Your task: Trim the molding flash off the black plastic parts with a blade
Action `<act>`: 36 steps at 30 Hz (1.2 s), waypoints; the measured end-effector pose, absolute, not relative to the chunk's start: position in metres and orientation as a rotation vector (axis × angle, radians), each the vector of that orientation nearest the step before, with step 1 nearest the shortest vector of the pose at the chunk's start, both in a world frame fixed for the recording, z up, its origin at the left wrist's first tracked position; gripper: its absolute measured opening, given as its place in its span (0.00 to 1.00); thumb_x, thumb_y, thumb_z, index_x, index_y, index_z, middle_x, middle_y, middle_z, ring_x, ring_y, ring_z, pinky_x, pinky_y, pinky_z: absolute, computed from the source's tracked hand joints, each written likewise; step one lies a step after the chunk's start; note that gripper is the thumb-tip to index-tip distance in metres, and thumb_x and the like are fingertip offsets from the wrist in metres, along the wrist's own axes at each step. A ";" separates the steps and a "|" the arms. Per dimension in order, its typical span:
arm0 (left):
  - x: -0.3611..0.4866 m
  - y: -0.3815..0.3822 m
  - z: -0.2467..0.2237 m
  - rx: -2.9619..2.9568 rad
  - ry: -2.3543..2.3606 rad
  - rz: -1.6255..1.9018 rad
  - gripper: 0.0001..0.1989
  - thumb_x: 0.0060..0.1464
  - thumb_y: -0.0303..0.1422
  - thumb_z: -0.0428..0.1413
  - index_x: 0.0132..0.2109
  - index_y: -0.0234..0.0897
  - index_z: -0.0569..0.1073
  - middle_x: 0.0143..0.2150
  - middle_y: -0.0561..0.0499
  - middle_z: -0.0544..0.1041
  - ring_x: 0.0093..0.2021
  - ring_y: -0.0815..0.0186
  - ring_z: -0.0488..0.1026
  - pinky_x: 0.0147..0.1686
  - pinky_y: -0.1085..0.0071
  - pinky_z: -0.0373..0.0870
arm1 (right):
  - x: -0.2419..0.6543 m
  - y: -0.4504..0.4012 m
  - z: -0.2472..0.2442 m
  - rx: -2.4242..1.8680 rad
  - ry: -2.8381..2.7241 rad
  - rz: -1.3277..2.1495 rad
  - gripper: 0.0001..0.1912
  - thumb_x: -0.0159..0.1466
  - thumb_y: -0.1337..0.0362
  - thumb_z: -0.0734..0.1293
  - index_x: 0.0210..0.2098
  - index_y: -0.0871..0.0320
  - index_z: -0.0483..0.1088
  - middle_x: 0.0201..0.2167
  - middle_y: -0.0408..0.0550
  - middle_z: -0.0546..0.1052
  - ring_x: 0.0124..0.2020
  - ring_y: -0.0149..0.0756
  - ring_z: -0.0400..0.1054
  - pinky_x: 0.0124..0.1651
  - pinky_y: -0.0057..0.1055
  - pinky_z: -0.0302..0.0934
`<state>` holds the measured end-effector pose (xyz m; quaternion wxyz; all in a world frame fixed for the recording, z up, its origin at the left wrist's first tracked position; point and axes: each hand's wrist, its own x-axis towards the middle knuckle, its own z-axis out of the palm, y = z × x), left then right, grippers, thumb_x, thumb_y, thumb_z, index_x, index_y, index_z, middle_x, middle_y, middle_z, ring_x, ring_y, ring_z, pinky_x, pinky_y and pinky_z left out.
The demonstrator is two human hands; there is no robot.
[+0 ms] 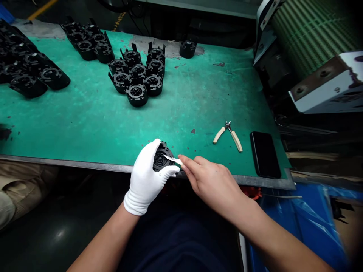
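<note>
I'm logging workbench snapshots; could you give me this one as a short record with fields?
Left hand: white glove, fingers around a black part
Right hand: bare, holding a small blade
Blade tip: at the face of the held part
Table: green top, bare patches at the far edge
Other parts: three groups, at far left, upper left and mid-table; one alone
Cutters: lying with handles spread
Phone: right of the cutters, screen dark
</note>
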<state>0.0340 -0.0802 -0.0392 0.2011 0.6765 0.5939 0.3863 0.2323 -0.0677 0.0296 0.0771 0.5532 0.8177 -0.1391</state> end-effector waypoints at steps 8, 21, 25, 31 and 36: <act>0.032 -0.077 -0.041 1.907 1.638 1.130 0.44 0.51 0.51 0.67 0.68 0.39 0.62 0.64 0.38 0.72 0.65 0.50 0.69 0.67 0.52 0.67 | 0.242 -0.072 0.029 1.773 2.470 -0.653 0.22 0.77 0.56 0.55 0.66 0.48 0.66 0.45 0.48 0.79 0.43 0.44 0.77 0.43 0.38 0.69; 0.015 -0.053 -0.016 1.737 1.506 0.945 0.56 0.45 0.58 0.68 0.73 0.41 0.54 0.74 0.38 0.57 0.74 0.45 0.55 0.73 0.46 0.55 | 0.260 -0.027 0.019 1.460 2.683 -0.963 0.18 0.77 0.54 0.56 0.57 0.50 0.72 0.42 0.45 0.79 0.43 0.36 0.73 0.44 0.32 0.64; 0.033 -0.066 -0.028 1.687 1.614 0.969 0.53 0.48 0.56 0.67 0.72 0.39 0.54 0.68 0.36 0.67 0.66 0.46 0.68 0.67 0.49 0.67 | 0.255 -0.018 0.013 1.393 2.689 -0.906 0.19 0.77 0.53 0.55 0.56 0.50 0.73 0.41 0.45 0.78 0.43 0.37 0.74 0.44 0.32 0.64; 0.036 -0.062 -0.032 1.778 1.657 0.975 0.50 0.51 0.54 0.66 0.72 0.38 0.55 0.60 0.40 0.74 0.58 0.51 0.75 0.62 0.54 0.72 | 0.249 -0.016 0.015 1.441 2.626 -0.821 0.21 0.77 0.51 0.54 0.56 0.48 0.74 0.39 0.45 0.78 0.40 0.38 0.75 0.40 0.32 0.62; 0.037 -0.064 -0.037 1.797 1.676 1.000 0.50 0.51 0.54 0.66 0.72 0.39 0.54 0.62 0.41 0.73 0.60 0.50 0.73 0.64 0.53 0.70 | 0.246 -0.019 0.021 1.513 2.567 -0.727 0.21 0.77 0.51 0.54 0.56 0.49 0.73 0.40 0.46 0.78 0.40 0.39 0.75 0.39 0.34 0.62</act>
